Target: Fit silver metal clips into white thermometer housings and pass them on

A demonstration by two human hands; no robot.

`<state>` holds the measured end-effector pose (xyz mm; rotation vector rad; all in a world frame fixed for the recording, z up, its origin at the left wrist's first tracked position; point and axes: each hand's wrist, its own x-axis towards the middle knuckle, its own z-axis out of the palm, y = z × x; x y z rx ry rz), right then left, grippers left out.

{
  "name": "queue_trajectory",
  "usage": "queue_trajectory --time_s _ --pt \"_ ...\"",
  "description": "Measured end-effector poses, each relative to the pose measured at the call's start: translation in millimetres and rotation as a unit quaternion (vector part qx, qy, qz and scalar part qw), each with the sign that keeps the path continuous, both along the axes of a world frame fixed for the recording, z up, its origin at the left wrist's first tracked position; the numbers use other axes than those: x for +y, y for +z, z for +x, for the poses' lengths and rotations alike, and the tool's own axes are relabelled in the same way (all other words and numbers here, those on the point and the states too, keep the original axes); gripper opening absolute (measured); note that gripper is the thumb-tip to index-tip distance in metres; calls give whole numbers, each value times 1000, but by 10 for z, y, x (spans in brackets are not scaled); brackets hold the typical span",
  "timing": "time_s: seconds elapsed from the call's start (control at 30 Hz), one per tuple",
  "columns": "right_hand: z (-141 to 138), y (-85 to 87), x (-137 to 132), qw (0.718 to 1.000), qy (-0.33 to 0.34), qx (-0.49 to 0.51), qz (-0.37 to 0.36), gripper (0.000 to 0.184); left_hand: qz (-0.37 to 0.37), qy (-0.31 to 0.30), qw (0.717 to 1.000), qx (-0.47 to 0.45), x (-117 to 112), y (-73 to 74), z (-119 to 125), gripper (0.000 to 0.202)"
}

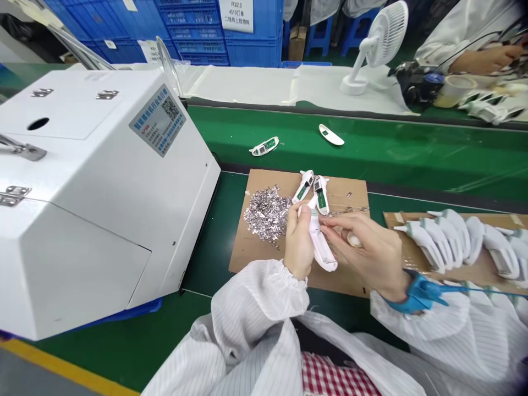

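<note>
My left hand [300, 242] is closed around a white plastic thermometer housing [322, 250], its pointed tip up and its open lower compartment facing me. My right hand [369, 247] has thumb and fingertips pinched together at the housing's right edge; what they hold, if anything, is too small to make out. Just beyond my hands, two housings with green circuit boards, a left one [303, 185] and a right one [321, 199], lie on a cardboard sheet [258, 258]. A heap of small shiny metal clips [268, 213] lies left of my left hand, with a few loose clips [350, 210] near my right fingers.
A large white machine [165, 181] stands at left. On the green belt lie an open housing [264, 146] and a white cover [331, 135]. Several white housings [449, 236] line a cardboard at right. A fan [377, 41] and a co-worker's hand [484, 59] are across the belt.
</note>
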<state>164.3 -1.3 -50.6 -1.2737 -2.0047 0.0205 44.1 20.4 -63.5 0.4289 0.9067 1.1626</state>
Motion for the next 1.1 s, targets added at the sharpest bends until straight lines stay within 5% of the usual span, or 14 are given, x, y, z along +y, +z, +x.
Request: queue_trajectory --time_s 0.3,0.53,0.63,0.8,0.93,1.1 --pt "85 -22 -105 994 57 -86 43 24 63 39 997 -9 -1 -102 54 19" --pt "95 14 -149 994 87 -36 -46 26 23 43 999 -19 18 -65 17 20" --pt "106 146 -12 991 73 -3 -114 17 -25 -18 998 -62 37 -82 -53 21" --pt "83 259 918 976 -92 -60 -187 22 -114 -97 981 -124 33 -165 -244 18" --pt "-140 35 1915 908 -123 -290 -275 41 -134 -91 982 -99 -75 -217 -458 21" --pt "-432 -202 2608 889 -136 -336 -280 47 -141 -35 985 -95 -263 -265 -798 24"
